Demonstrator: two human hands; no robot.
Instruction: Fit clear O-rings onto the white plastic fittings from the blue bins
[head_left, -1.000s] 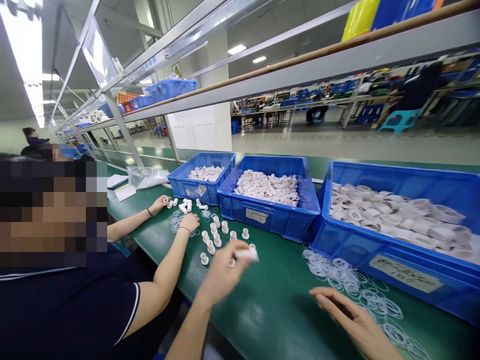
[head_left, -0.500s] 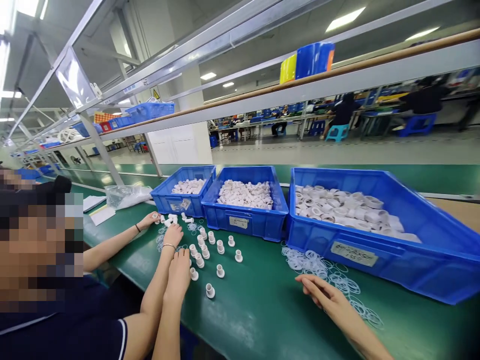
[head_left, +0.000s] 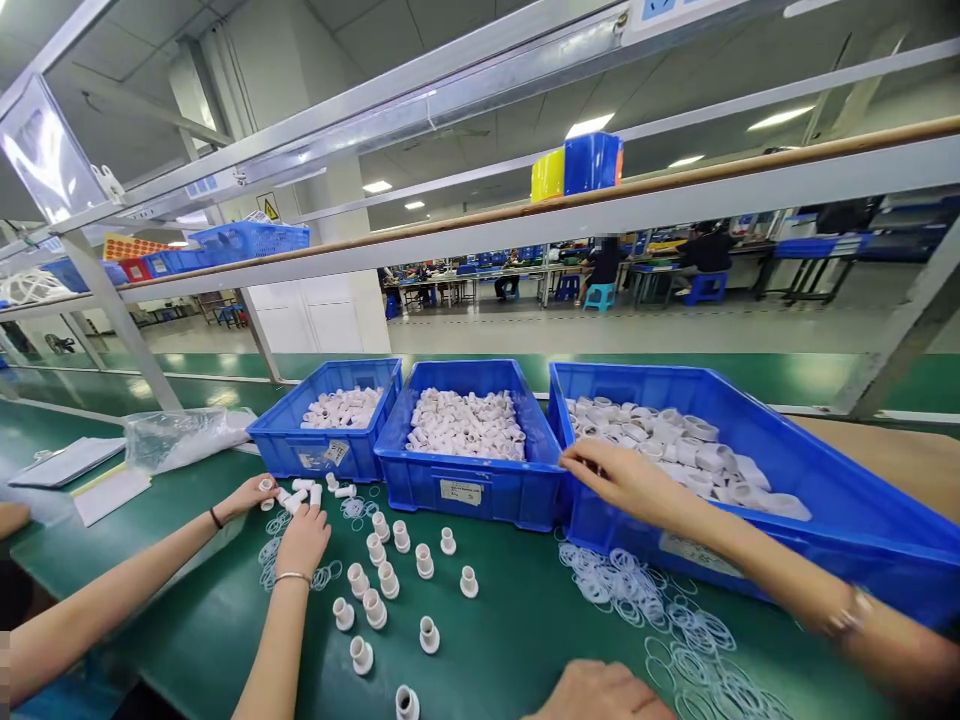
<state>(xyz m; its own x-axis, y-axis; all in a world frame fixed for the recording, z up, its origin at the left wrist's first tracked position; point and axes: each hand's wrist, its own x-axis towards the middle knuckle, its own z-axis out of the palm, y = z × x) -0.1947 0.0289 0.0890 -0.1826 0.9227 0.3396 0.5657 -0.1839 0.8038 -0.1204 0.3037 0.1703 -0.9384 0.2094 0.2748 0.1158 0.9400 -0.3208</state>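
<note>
At the lower right of the frame, the person's right hand (head_left: 626, 482) reaches in from the right edge over a large blue plastic bin (head_left: 847, 495) that holds short white plastic tube pieces (head_left: 724, 465). Its fingers lie close together and slightly bent, the tips by the bin's left corner; whether they touch the rim or hold anything cannot be told. The left hand (head_left: 600, 692) shows at the bottom edge, right of centre, back upward; its fingers are too hidden to tell how far open they are or what they hold.

Thin translucent rings (head_left: 611, 582) lie heaped between the two hands, in front of the bin, on the green tabletop (head_left: 510, 640). White flanged plastic fittings (head_left: 374, 608) stand upright in a loose group at lower centre. Two smaller blue plastic bins (head_left: 416, 478) (head_left: 281, 450) of white parts sit further left. At lower left, a co-worker's two hands (head_left: 249, 497) (head_left: 304, 540) are at small white pieces.
</note>
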